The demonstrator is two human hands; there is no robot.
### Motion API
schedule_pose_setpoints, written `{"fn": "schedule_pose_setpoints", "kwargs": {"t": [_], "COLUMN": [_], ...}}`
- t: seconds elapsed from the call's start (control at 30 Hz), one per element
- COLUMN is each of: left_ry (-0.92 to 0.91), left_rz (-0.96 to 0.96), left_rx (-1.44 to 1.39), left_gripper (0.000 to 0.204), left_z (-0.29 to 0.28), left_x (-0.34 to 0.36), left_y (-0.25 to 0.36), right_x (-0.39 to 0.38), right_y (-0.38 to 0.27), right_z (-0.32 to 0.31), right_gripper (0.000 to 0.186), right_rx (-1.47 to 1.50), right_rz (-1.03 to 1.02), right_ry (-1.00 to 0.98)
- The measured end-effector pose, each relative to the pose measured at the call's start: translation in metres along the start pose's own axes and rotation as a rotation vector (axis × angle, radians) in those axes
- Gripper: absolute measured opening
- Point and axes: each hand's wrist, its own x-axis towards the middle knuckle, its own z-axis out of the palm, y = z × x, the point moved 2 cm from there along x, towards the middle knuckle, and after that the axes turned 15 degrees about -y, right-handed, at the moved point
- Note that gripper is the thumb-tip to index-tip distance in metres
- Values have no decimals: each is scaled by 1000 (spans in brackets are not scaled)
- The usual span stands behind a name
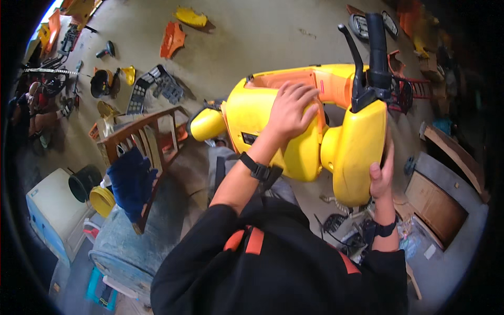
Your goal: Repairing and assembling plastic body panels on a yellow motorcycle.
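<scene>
A yellow scooter body (252, 107) with an orange inner panel (336, 94) fills the middle of the head view. My left hand (295, 111) lies over its upper yellow surface, fingers stretched out and thumb apart. At the right end is a yellow handlebar cowl (359, 157), topped by a black grip (376, 52) and a black lever (350, 47). My right hand (384, 170) holds the cowl's right edge; the thumb shows on the near side, while most of the fingers are hidden behind it.
On the left stand a brown wooden frame (157, 123) with blue cloth (131, 178), a large bluish drum (131, 236) and a yellow bucket (102, 202). Loose orange (172, 40) and yellow (191, 17) panels lie ahead. Another person's arm (44, 121) shows far left; cardboard (436, 210) lies right.
</scene>
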Motion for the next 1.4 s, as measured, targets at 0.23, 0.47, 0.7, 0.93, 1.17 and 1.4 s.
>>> {"fn": "schedule_pose_setpoints", "kwargs": {"t": [0.23, 0.47, 0.7, 0.93, 1.17, 1.4], "left_ry": [-183, -482, -213, -215, -255, -209], "left_rz": [38, 96, 44, -52, -99, -60], "left_rx": [1, 28, -130, -59, -38, -102], "left_gripper": [30, 37, 29, 31, 36, 36], "left_z": [5, -5, -19, -18, -9, -7], "left_x": [21, 37, 7, 19, 29, 38], "left_y": [3, 1, -18, -15, -19, -25], "right_x": [15, 11, 9, 6, 8, 6], "right_y": [4, 3, 2, -4, 0, -11], "right_z": [-6, -8, -7, -4, -3, -5], "right_gripper": [112, 109, 101, 99, 98, 95], "right_rx": [-97, -160, -202, -254, -207, -238], "right_rz": [-94, -144, -154, -153, -185, -173], "right_ry": [28, 28, 76, 86, 103, 117]}}
